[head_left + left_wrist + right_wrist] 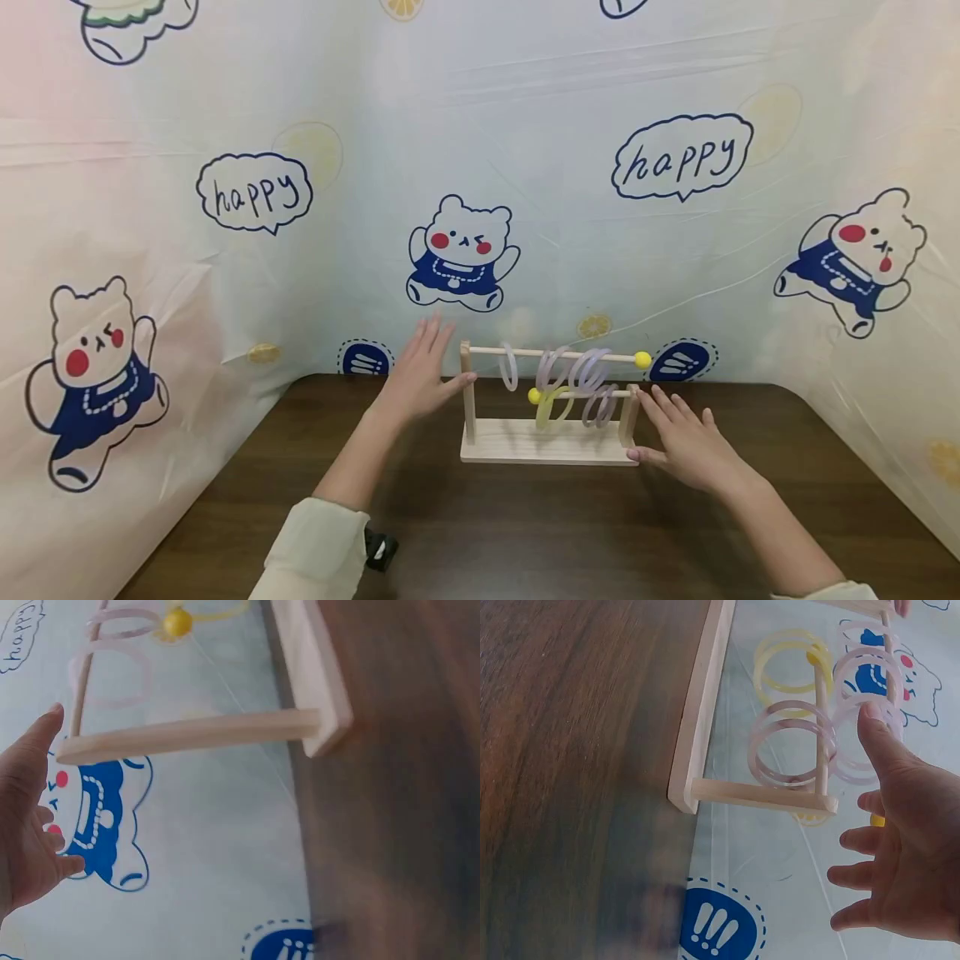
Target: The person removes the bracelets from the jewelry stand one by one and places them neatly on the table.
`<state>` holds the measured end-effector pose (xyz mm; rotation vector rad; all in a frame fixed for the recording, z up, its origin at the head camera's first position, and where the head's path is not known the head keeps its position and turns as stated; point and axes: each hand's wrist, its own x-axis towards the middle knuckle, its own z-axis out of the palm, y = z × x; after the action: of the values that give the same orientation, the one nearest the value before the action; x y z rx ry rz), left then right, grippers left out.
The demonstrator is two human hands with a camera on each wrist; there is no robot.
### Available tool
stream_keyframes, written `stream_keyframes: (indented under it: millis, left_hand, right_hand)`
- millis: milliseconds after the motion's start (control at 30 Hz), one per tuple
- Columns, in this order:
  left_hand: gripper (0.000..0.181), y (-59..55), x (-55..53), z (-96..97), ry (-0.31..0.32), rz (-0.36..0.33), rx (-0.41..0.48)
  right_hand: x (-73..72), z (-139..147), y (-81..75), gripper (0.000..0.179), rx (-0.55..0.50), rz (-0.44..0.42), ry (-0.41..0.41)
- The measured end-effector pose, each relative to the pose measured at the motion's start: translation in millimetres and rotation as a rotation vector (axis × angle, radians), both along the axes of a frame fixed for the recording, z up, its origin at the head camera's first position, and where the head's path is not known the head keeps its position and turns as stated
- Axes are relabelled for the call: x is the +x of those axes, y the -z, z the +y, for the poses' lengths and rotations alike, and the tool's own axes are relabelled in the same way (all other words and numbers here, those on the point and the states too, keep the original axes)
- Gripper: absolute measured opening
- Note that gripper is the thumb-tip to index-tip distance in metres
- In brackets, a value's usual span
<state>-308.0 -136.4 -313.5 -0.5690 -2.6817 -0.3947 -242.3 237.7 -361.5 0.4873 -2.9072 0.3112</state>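
On the table stands a wooden rack (551,450) with a post at each end and two horizontal rods. Its upper rod carries several translucent purple rings (589,371) and a pale ring (509,367), with a yellow ball (642,360) at the right tip. Yellow rings (769,667) and purple rings (761,750) hang on the lower rod. Fingers extended, my left hand (420,371) is beside the left post (187,736); I cannot tell whether the thumb touches it. My right hand (693,442), fingers spread, is beside the right post (765,793); contact is unclear.
A dark brown wooden table (517,533) lies under the rack. Behind and at both sides hangs a pale printed cloth (555,108) with cartoon bears and speech bubbles. A black device (381,551) sits by the left sleeve.
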Motion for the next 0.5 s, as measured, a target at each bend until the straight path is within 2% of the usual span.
stream_keyframes:
  millis: [133,267,400,500]
  left_hand:
    - [0.082,-6.4,-6.7,5.9,0.025,-0.027,0.094]
    - [0.08,-8.1,-12.0,11.7,0.053,-0.087,0.266]
    - [0.077,-3.8,-16.9,16.2,0.045,-0.168,0.447]
    - [0.072,2.2,-18.6,17.0,0.045,-0.222,0.54]
  right_hand:
    - [-1.0,-3,-0.5,0.09,-0.007,-0.005,-0.016]
    - [-1.9,-5,-1.0,0.095,-0.012,-0.012,-0.025]
    - [-3.5,-7,-0.5,0.097,-0.017,-0.019,-0.032]
    - [-5.8,-10,0.5,0.096,-0.021,-0.014,-0.041]
